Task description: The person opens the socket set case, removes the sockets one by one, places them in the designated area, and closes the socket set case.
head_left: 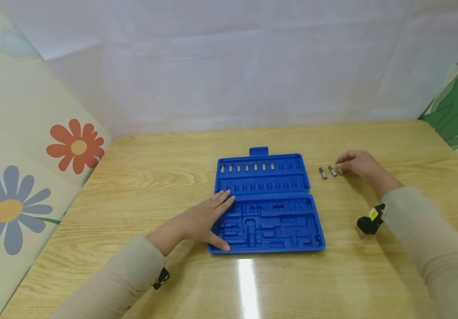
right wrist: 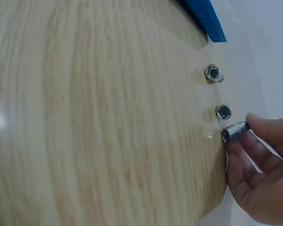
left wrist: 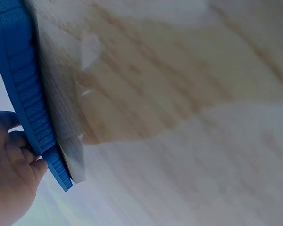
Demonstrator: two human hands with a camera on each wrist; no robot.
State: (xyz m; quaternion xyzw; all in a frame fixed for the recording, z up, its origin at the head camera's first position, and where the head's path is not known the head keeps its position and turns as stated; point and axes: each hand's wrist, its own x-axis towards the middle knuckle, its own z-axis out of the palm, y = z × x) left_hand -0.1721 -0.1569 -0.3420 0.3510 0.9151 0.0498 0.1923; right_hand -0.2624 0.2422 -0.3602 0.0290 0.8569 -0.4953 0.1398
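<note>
An unfolded blue plastic tool case [head_left: 266,193] lies on the table, with moulded slots in both halves. My left hand [head_left: 204,219] rests on its left side, fingers and thumb spread; the left wrist view shows the hand at the case's edge [left wrist: 26,80]. Several short metal screwdriver bits [head_left: 246,167] stand in a row in the far half's top slots. Right of the case, my right hand [head_left: 361,166] pinches a metal bit [right wrist: 237,130] between thumb and fingers, close to the tabletop. Two similar bits, one nearer the case [right wrist: 213,73] and one nearer the hand [right wrist: 224,112], lie beside it.
The wooden table [head_left: 153,164] reaches back to a white sheet [head_left: 197,79] hung behind it. Flower-patterned panels [head_left: 9,208] stand at the sides. A black wrist camera [head_left: 369,225] hangs below the right sleeve.
</note>
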